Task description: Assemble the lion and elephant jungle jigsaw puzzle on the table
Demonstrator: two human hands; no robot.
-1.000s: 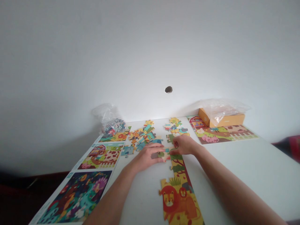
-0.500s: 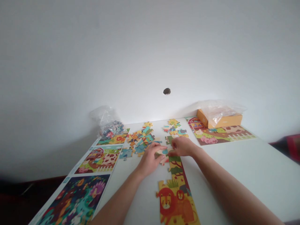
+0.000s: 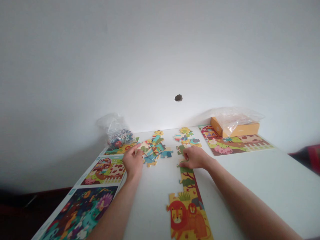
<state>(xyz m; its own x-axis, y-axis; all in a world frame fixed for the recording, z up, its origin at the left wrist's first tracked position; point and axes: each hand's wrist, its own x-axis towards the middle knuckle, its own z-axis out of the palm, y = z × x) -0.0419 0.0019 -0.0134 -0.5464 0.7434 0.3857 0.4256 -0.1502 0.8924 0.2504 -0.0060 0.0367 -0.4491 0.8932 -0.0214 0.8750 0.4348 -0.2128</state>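
Head view: left hand (image 3: 133, 161) curled at the edge of the loose jigsaw pieces (image 3: 152, 150), grip unclear; right hand (image 3: 195, 157) fingers bent down at the top end of the joined lion puzzle strip (image 3: 187, 213), on the white table (image 3: 237, 180).

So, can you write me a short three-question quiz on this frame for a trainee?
1. Which hand is at the far end of the assembled puzzle strip?
2. True or false: the left hand is touching the orange box.
3. Which animal is at the near end of the strip? A: lion. B: cow. C: pig.

Key: 1. The right hand. 2. False. 3. A.
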